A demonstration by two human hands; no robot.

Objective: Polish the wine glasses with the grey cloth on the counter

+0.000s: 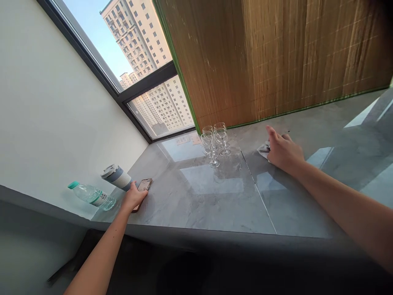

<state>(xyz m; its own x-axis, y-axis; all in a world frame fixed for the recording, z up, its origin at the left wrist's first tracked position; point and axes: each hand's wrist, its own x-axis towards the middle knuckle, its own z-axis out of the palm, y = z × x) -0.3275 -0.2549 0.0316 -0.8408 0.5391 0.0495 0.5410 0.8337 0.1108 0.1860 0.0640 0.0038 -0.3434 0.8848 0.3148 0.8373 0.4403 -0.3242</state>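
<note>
At the left end of the grey stone ledge, my left hand [134, 197] grips a phone [144, 184] across its width, with the screen facing up. Just behind those fingers is a blue and white lidded cup [118, 177]. A clear plastic bottle [93, 196] with a green cap stands to the left of the cup. Over on the right, my right hand [285, 153] is closed around a crumpled white cloth or tissue [264, 150] against the ledge. Several stemmed glasses [214, 143] stand grouped between my two hands, touched by neither.
The grey tiled ledge [199, 209] ends in a front edge with a dark drop below. Behind the glasses hangs a bamboo blind [276, 57] with green trim. A window [162, 106] and a white wall [55, 102] bound the left side.
</note>
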